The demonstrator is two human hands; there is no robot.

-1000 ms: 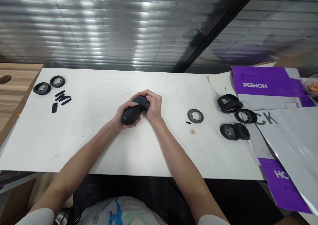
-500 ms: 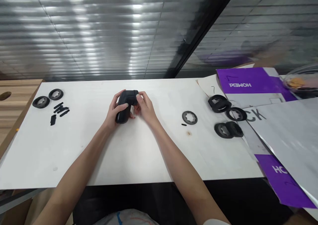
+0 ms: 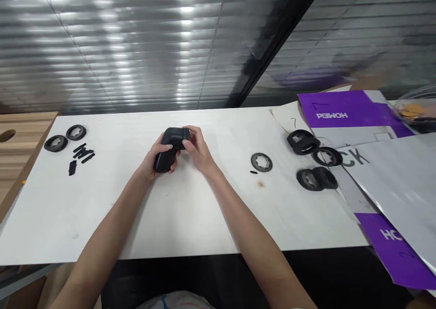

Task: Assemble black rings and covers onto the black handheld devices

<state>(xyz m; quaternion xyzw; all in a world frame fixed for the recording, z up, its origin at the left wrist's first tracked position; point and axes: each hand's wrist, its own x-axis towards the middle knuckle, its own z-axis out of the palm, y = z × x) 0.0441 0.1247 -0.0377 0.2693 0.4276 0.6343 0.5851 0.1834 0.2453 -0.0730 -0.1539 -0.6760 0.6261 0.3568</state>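
Between my hands, above the white table, is a black curved device [image 3: 166, 158] with a thick rounded body and a ringed end; its exact kind does not show. My left hand [image 3: 151, 160] is wrapped round the body, thumb on top. My right hand [image 3: 198, 151] pinches the ringed end at the device's right. To the right, a flat black ring [image 3: 261, 162] with a notched inner edge lies beside a small black strip [image 3: 254, 172]. Two black rings [image 3: 56, 143] rest at the table's far left, near several small black pieces [image 3: 82, 152].
More black rings [image 3: 327, 156] lie at the right, partly on purple and white packaging [image 3: 335, 113]. A large white sheet [image 3: 402, 177] covers the right end. Blinds behind glass [image 3: 136, 50] rise along the table's [image 3: 184, 218] back edge.
The device has tilted in my hands, its ringed end now angled slightly differently and its lower end shifted a little left. My right fingers have closed in around the ringed end.
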